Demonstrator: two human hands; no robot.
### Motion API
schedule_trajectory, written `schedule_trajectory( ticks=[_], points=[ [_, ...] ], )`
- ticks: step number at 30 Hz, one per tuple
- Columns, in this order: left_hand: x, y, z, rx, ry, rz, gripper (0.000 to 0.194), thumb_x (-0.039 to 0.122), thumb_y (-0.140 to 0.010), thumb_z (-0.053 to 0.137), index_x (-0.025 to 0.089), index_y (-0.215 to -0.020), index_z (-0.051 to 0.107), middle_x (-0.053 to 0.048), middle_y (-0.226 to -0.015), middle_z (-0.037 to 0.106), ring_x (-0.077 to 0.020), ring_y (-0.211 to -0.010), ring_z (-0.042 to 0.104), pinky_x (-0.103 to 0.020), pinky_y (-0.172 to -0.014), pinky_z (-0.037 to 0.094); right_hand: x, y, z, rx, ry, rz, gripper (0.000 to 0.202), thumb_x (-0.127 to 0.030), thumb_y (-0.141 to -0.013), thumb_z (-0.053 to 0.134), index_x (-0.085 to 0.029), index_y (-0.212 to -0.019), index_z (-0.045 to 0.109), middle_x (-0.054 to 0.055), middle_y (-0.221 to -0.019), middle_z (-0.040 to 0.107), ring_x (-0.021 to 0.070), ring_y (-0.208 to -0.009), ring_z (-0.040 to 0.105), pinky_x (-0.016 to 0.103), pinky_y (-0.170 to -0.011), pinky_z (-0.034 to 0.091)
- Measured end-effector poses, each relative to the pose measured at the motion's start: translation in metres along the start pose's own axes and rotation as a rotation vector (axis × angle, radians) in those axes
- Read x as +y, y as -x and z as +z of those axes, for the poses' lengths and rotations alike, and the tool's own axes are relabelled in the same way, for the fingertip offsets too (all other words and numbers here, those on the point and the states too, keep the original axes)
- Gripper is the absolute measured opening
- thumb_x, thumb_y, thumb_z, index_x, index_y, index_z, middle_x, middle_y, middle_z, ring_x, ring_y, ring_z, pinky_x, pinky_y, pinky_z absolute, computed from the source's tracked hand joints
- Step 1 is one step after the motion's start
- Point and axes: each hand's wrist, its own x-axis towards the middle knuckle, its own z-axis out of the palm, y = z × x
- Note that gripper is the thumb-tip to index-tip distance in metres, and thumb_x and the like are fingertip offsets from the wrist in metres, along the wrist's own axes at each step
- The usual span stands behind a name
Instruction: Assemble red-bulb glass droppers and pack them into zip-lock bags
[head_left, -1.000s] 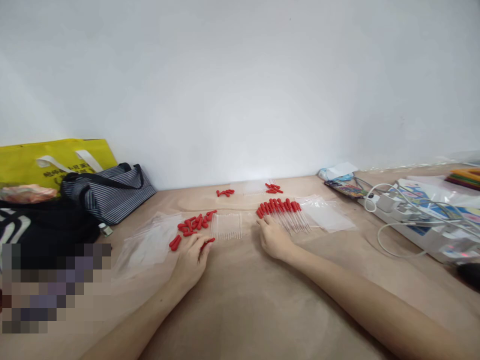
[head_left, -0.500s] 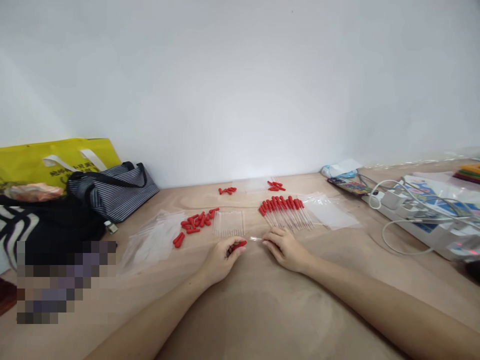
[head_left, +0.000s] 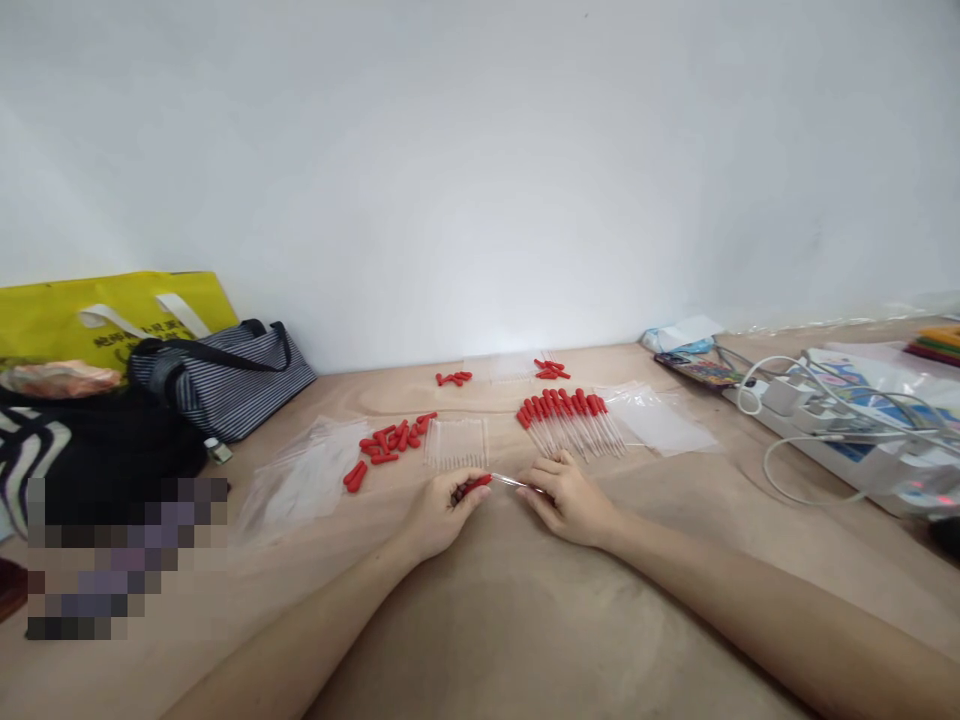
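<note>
My left hand (head_left: 442,512) is closed around a red rubber dropper bulb (head_left: 475,485), its open end facing right. In my right hand (head_left: 566,500) a thin clear glass dropper tube (head_left: 508,481) is pinched between thumb and fingers. The tube's left end meets the mouth of the bulb; how deep it sits cannot be seen. Just beyond my hands lies a row of loose clear tubes (head_left: 457,443). Left of it is a pile of red bulbs (head_left: 386,438). Behind my right hand several droppers with red bulbs fitted (head_left: 574,420) lie side by side.
Clear plastic bags lie at left (head_left: 311,475) and right (head_left: 660,420). Smaller groups of red bulbs (head_left: 454,379) lie near the wall. A striped bag (head_left: 225,380) and a yellow bag (head_left: 120,310) stand far left. A power strip with white cables (head_left: 877,470) is at right.
My right hand has brought the glass tube left, so its end now meets the red bulb. A gap lay between them before. My left hand has barely moved.
</note>
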Motion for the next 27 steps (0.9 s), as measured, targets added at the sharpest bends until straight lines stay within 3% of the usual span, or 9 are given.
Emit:
schedule_trajectory(
  ticks=[12, 27],
  points=[
    [0.0, 0.001, -0.002, -0.023, 0.004, 0.049, 0.019, 0.027, -0.079, 0.048, 0.015, -0.077, 0.062, 0.001, -0.068, 0.061, -0.0118, -0.062, 0.052, -0.021, -0.058, 0.04, 0.0, 0.0, -0.002, -0.059, -0.022, -0.124, 0.022, -0.022, -0.087, 0.037, -0.016, -0.09, 0.058, 0.003, -0.075, 0.06, 0.0121, -0.068, 0.051, 0.027, -0.066, 0.027],
    [0.006, 0.007, -0.003, -0.131, -0.176, 0.187, 0.016, 0.021, -0.08, 0.046, 0.016, -0.075, 0.061, -0.001, -0.069, 0.061, -0.012, -0.063, 0.053, -0.022, -0.061, 0.04, 0.008, -0.003, -0.006, -0.061, 0.221, -0.303, 0.021, -0.02, -0.086, 0.038, -0.017, -0.081, 0.059, 0.0, -0.07, 0.06, 0.0084, -0.054, 0.039, 0.03, -0.065, 0.019]
  ],
)
